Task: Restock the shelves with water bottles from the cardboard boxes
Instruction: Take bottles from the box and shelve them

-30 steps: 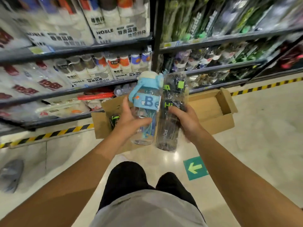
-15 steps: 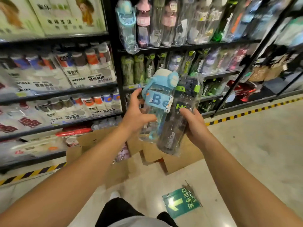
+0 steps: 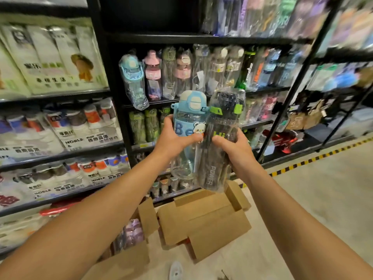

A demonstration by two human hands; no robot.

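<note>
My left hand [image 3: 175, 137] grips a clear bottle with a light blue lid and a blue band [image 3: 188, 118]. Right beside it, my right hand [image 3: 235, 147] grips a dark smoky bottle with green clips, wrapped in plastic [image 3: 219, 150]. Both bottles are upright and touch each other in front of the black shelf unit [image 3: 181, 38]. A row of wrapped water bottles [image 3: 181, 73] stands on the shelf just above them. Open cardboard boxes [image 3: 203, 219] lie on the floor below my hands.
Left shelves hold white packs and rows of small containers [image 3: 88, 126]. A second box [image 3: 131, 235] at the lower left shows purple wrapped items. A black upright post [image 3: 298, 81] rises on the right. Yellow-black tape [image 3: 314, 158] edges the pale floor.
The view has tilted up and closer to the shelves. Both hands have carried the two bottles higher, from over the boxes to the level of the bottle shelves.
</note>
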